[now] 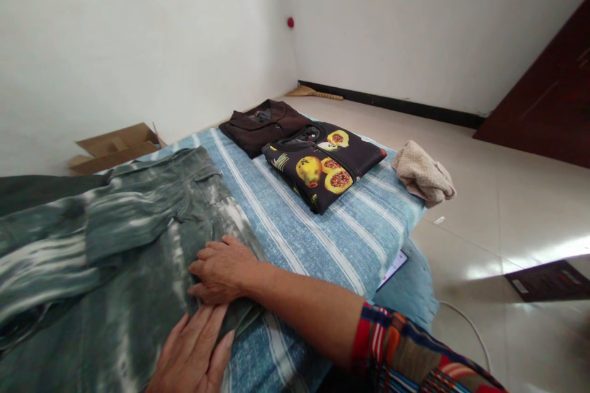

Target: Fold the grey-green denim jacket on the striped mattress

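Grey-green, white-streaked fabric garment (142, 307) lies spread beneath and leftward of the left hand (191, 353) and right hand (225, 270), seemingly flat so palms can press it. Left: fingers extended, gripping nothing. Right: fingers loosely bent, no fabric visibly gripped; likely steadying. Beyond right hand: folded dark-brown collared garment (251, 135), then folded black papaya-print garment (327, 166), apparently set aside.

Spread garment (142, 215): on the cover (299, 227), under left hand (193, 353) and right hand (224, 270), reaching leftward.
Nearer folded garment (322, 163): on the cover, ahead-right of both hands.
Farther folded garment (262, 128): on the cover, behind it.
Box (117, 150): ahead-left of the hands, beyond the spread garment.
Loose cloth (424, 175): well right of the hands, at the cover's edge.
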Action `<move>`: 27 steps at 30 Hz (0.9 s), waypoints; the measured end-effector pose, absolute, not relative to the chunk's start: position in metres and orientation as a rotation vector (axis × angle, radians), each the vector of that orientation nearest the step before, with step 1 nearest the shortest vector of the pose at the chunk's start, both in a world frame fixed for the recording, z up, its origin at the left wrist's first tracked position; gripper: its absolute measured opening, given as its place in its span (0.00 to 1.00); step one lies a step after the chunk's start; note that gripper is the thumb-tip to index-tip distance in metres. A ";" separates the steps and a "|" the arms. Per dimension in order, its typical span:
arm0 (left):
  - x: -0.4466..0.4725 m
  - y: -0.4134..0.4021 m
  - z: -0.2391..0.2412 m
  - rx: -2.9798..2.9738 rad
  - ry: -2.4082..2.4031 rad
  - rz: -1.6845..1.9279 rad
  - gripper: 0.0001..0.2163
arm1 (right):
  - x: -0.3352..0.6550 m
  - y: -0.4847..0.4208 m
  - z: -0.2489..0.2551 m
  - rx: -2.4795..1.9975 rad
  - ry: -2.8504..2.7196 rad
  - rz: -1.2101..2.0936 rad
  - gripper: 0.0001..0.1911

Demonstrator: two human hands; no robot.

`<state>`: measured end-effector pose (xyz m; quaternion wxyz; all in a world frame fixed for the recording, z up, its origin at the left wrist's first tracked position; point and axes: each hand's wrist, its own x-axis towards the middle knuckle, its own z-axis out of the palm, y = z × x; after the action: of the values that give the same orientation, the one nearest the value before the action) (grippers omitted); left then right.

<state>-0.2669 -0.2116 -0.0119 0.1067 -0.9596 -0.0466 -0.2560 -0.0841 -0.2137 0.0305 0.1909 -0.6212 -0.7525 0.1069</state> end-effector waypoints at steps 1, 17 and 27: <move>-0.267 -0.212 -0.012 -2.831 -0.143 -0.754 0.24 | -0.084 -0.213 0.029 -1.745 -2.113 0.298 0.15; -0.269 -0.211 -0.013 -2.833 -0.149 -0.743 0.25 | -0.084 -0.210 0.028 -1.762 -2.136 0.311 0.14; -0.268 -0.212 -0.015 -2.842 -0.174 -0.739 0.23 | -0.085 -0.211 0.026 -1.750 -2.112 0.279 0.13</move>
<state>-0.2680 -0.2116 -0.0147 0.0996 -0.9613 -0.0588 -0.2501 -0.0845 -0.2113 0.0260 0.1910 -0.6229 -0.7521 0.0994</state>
